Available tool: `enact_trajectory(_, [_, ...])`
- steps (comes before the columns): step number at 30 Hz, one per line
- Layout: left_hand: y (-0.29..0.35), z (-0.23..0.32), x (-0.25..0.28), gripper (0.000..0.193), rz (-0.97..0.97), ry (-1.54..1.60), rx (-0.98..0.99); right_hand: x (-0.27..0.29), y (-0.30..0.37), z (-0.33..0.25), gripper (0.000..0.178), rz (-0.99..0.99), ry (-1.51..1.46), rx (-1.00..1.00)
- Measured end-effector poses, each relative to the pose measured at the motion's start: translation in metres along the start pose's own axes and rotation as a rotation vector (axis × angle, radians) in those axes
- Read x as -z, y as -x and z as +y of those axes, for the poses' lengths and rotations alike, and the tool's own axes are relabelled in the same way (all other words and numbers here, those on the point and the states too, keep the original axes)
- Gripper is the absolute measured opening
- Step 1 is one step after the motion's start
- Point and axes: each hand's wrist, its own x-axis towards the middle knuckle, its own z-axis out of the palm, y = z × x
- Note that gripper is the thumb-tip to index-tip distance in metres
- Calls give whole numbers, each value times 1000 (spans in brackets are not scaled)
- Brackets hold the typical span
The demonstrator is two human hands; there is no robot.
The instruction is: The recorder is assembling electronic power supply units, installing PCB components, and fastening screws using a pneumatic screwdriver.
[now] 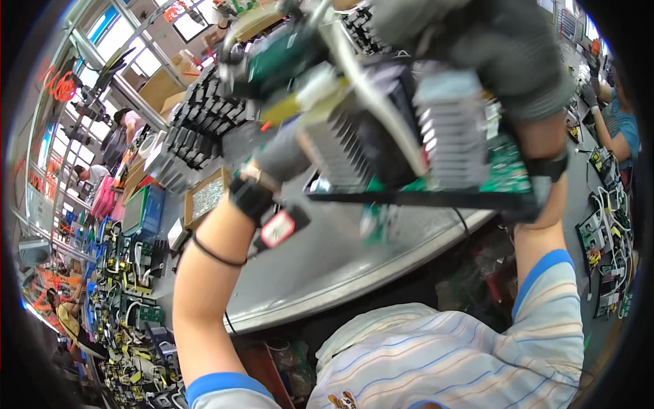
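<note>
A green circuit board (507, 167) with a black edge is raised close before me, above the bench and blurred by motion. It carries finned metal heat sinks (453, 129), dark blocks, a white cable (381, 102) and a green cylindrical part (283, 61). My left hand (283, 158), in a grey glove, grips the board's left side; its fingers are hidden behind the parts. My right hand (490, 51), also gloved in grey, curls over the far right side of the board, fingers smeared. A black strap circles my left wrist, with a red-and-white tag (278, 228) hanging near it.
Under the board lies a grey metal bench (327, 266) with a curved-looking front edge. Stacked black parts (208, 116) and a cardboard box of small silvery pieces (206, 198) stand left. More boards (136, 300) crowd the far left; others (606, 238) lie right, near a co-worker (616, 126).
</note>
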Motion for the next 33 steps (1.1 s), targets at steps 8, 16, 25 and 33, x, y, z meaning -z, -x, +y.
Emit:
enact_trajectory(8, [29,-6,184,20,457,-574,-302,-21,7,134,24,318,107,-499])
enact_trajectory(16, [16,-72,231,20,283,-1259,-94,29,39,177,28,260,1114,-412])
enact_trajectory(25, [34,-102,271,24,140,-1049,89,48,57,162,31,209,939,-550])
enact_trajectory(33, [90,-25,64,43,152,-889,99,48,74,184,38,-228,1381,-585])
